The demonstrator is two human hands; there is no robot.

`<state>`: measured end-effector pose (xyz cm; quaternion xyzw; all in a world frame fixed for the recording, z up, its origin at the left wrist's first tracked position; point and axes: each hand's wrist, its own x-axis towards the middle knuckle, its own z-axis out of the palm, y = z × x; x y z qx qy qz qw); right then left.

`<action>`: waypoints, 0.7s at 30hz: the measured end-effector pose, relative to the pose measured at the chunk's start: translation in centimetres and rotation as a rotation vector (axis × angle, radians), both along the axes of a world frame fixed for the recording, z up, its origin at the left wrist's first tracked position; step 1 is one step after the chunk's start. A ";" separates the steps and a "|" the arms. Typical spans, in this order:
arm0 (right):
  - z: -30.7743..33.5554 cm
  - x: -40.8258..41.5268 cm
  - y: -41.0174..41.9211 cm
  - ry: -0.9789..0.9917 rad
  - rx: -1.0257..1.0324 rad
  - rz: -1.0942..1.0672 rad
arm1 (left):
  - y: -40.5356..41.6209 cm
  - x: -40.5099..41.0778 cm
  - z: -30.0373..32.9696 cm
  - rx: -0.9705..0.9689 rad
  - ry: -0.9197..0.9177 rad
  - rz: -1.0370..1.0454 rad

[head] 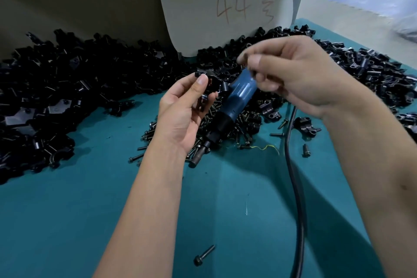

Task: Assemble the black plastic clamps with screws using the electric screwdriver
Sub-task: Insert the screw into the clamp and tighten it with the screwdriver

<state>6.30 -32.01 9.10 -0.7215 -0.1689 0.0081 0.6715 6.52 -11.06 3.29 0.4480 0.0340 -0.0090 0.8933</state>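
My left hand (182, 117) is raised over the teal table and pinches a black plastic clamp (211, 81) between thumb and fingers. My right hand (291, 74) is held up beside it, blurred, with thumb and fingers pinched on a small dark piece (244, 57) that I cannot identify. The blue electric screwdriver (237, 99) lies on the table under my hands, its dark tip (198, 158) pointing toward me over a heap of black screws (246, 128).
Big piles of black clamps (56, 88) cover the left and back of the teal table (112, 198), with more on the right (372, 70). The screwdriver's black cable (295, 187) runs toward me. A lone screw (204, 256) lies near. A cardboard sheet marked 44 (225, 7) stands behind.
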 end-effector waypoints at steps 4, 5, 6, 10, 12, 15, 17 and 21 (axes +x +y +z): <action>-0.7 1.1 1.6 0.392 0.792 0.112 | 0.0 0.1 -0.2 0.035 -0.004 -0.047; -1.0 1.3 1.8 0.490 0.903 0.133 | 0.0 0.2 -0.2 0.051 0.000 -0.059; -1.4 1.4 2.0 0.549 0.929 0.139 | 0.0 0.2 -0.3 0.067 0.006 -0.074; -2.4 1.7 2.4 0.388 0.477 0.036 | 0.3 0.4 -0.5 0.091 0.011 -0.106; -2.7 1.8 2.5 0.241 0.291 -0.050 | 0.3 0.4 -0.6 0.085 -0.009 -0.114; -3.1 1.8 3.2 0.150 0.277 -0.127 | 0.2 0.4 -0.6 0.088 -0.039 -0.127; -3.8 1.8 3.7 0.118 0.248 -0.185 | 0.3 0.3 -0.7 0.096 -0.056 -0.139; -4.3 1.8 3.7 0.112 0.179 -0.201 | 0.2 0.2 -0.8 0.088 -0.053 -0.169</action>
